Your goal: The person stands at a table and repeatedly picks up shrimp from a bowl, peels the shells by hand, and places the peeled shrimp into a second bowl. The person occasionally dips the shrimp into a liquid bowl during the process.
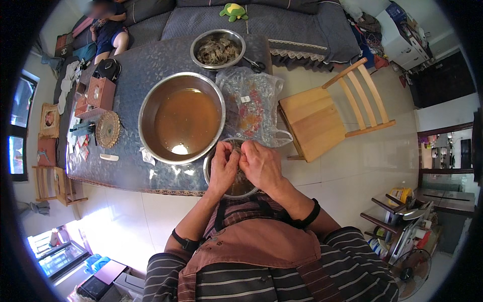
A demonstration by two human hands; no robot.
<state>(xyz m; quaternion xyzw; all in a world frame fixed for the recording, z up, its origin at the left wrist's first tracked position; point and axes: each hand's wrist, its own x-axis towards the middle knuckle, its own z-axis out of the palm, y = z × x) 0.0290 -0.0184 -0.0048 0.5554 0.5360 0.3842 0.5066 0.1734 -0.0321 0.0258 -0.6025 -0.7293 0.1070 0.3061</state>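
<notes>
My left hand [223,170] and my right hand [262,164] meet above a small metal bowl [206,170] at the table's front edge. Between their fingertips they pinch a greyish shrimp [237,144], mostly hidden by the fingers. Brownish liquid and some shrimp show in the bowl below, partly covered by my hands. Just left and beyond stands a large steel basin [146,149] of cloudy brown liquid. A metal bowl [194,58] heaped with raw shrimp [218,51] sits at the far side, with black-handled scissors [257,66] beside it.
A clear plastic bag [251,102] with red print lies right of the basin. A wooden chair [320,117] stands at the table's right side. On the left are a pink tissue box [101,92], a glass dish [108,129] and a comb [109,157]. A person [107,32] sits on the sofa.
</notes>
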